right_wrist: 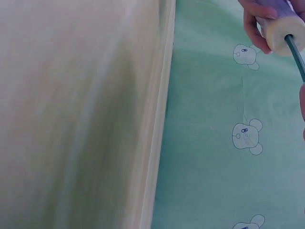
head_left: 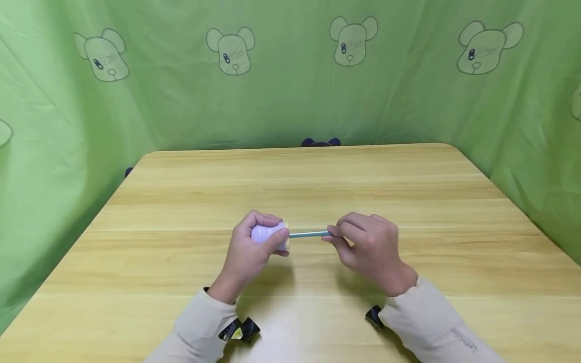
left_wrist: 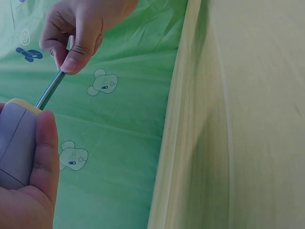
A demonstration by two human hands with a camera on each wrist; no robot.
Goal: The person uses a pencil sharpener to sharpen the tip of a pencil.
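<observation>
- Lavender, smooth, rounded cylinder (head_left: 263,233) with a cream-coloured end (right_wrist: 279,36) is held above the pale wood-grain table (head_left: 317,191), its cream-coloured end turned rightward.
- By the left hand (head_left: 247,254), the cylinder is gripped firmly, with fingers curled round it and the thumb laid along its side.
- By the nearly closed right hand (head_left: 369,247), a thin, straight, teal stick (head_left: 308,234) is pinched between thumb and fingers; its other end is set into the middle of the cream-coloured end.

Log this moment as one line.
left hand: grips purple cylinder | right hand: pinches teal stick | stick: one end inside cylinder's cream end | both hands: above table
</observation>
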